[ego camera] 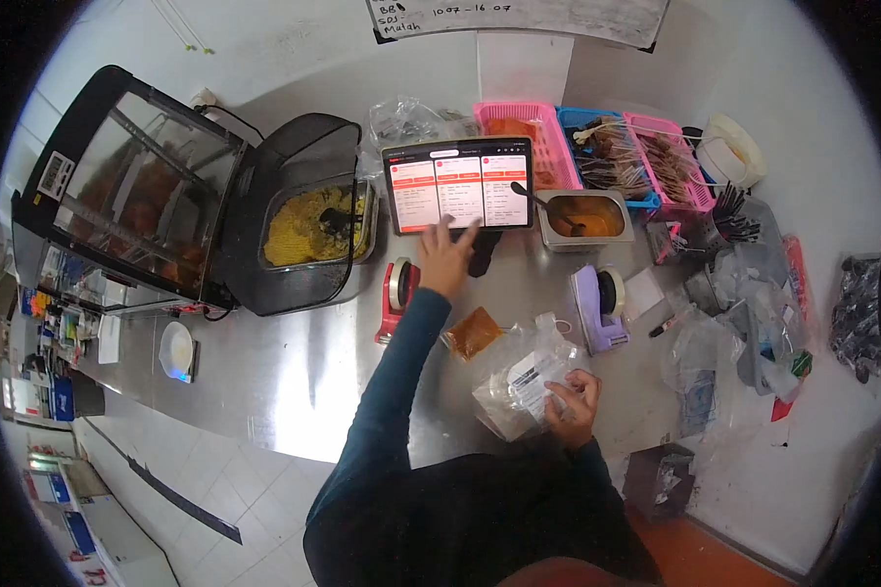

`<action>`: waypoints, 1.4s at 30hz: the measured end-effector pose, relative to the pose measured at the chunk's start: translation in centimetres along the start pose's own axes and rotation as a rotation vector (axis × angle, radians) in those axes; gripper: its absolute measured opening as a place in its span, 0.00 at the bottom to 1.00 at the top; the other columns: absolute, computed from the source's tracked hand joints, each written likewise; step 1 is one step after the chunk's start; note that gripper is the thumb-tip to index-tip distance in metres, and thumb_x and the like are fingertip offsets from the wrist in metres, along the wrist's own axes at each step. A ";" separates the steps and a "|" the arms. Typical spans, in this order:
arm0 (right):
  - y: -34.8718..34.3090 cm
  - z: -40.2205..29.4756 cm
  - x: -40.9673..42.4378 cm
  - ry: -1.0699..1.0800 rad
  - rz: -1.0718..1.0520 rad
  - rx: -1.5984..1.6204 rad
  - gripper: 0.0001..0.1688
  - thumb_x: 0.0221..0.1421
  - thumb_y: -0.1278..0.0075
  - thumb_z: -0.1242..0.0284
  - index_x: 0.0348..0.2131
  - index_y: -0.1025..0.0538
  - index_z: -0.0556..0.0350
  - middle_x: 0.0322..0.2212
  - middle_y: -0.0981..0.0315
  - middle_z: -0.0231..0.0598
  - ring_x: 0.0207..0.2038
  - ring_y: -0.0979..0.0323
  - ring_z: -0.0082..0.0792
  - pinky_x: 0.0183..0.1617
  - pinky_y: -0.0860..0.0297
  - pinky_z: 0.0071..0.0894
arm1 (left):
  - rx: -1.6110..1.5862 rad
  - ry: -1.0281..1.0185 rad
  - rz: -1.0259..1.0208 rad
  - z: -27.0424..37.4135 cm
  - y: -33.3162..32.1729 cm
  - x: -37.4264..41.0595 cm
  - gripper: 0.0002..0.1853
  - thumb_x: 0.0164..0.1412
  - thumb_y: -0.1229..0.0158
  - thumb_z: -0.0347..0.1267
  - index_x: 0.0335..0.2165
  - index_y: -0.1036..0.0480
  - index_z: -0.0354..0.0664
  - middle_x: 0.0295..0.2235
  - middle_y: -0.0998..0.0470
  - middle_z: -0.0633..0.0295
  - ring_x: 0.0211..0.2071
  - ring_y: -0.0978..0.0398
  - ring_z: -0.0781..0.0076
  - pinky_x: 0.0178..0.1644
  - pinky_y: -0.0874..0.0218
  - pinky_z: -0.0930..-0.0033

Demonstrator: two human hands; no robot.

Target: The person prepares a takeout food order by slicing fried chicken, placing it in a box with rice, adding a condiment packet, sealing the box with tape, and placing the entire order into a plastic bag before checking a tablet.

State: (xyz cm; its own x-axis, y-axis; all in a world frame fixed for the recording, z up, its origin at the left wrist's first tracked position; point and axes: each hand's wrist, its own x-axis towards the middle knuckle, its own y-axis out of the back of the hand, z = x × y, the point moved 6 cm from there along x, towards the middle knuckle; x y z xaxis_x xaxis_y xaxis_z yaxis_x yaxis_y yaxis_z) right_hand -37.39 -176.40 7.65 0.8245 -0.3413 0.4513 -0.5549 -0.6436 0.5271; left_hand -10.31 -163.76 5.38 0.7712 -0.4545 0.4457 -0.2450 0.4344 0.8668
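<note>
My left hand (444,260) is stretched forward with its fingers apart, the fingertips over the lower edge of a tablet (459,183) propped upright with its screen lit. Nothing is held in it. Close to my body, my right hand (576,407) grips a clear plastic bag (495,400) together with a printed paper slip (534,380). What the bag contains is hard to make out. A small packet of orange-brown sauce (476,332) lies just left of the bag. Red (395,301) and purple (598,308) tape dispensers stand on either side.
A glass display warmer (139,191) with food stands left, beside a metal pan of yellow food (301,235) under a raised dark lid (257,286). A sauce pan (587,238) with a ladle, pink (569,154) and blue (650,198) baskets and plastic bags (705,352) line the steel counter (242,381).
</note>
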 end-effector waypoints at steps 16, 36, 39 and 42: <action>-0.8 0.9 -0.1 -0.030 -0.032 -0.034 0.15 0.31 0.49 0.78 0.27 0.24 0.49 0.30 0.41 0.40 0.34 0.43 0.38 0.36 0.41 0.31 | 0.123 0.266 0.191 -3.8 -0.6 5.2 0.36 0.39 0.55 0.18 0.46 0.39 0.69 0.41 0.43 0.58 0.44 0.49 0.54 0.47 0.58 0.50; -0.9 0.5 0.3 0.029 0.037 -0.064 0.14 0.27 0.49 0.77 0.24 0.24 0.49 0.27 0.40 0.39 0.32 0.42 0.38 0.32 0.41 0.31 | -0.117 0.360 0.457 -2.3 4.1 0.4 0.35 0.36 0.54 0.17 0.46 0.36 0.59 0.36 0.43 0.54 0.41 0.49 0.55 0.46 0.60 0.57; -0.9 1.0 0.0 0.033 0.038 -0.048 0.14 0.27 0.49 0.77 0.24 0.24 0.50 0.27 0.40 0.39 0.32 0.42 0.38 0.32 0.41 0.31 | -0.205 0.395 0.532 -2.2 7.1 -1.1 0.34 0.37 0.58 0.16 0.47 0.37 0.52 0.33 0.43 0.52 0.40 0.49 0.57 0.46 0.62 0.61; -1.1 1.0 0.1 0.018 0.037 -0.032 0.13 0.28 0.49 0.77 0.23 0.24 0.51 0.27 0.40 0.39 0.32 0.42 0.38 0.32 0.41 0.31 | -0.186 0.405 0.737 -2.5 9.5 -3.1 0.30 0.41 0.62 0.17 0.47 0.38 0.44 0.32 0.44 0.54 0.38 0.50 0.59 0.46 0.62 0.62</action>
State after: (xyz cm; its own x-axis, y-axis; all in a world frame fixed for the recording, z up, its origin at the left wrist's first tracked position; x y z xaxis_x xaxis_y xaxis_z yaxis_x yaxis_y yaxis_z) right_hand -36.58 -176.36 6.38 0.8011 -0.3519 0.4841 -0.5889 -0.6081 0.5324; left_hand -13.56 -156.27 11.69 0.6124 0.2907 0.7351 -0.6924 0.6460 0.3214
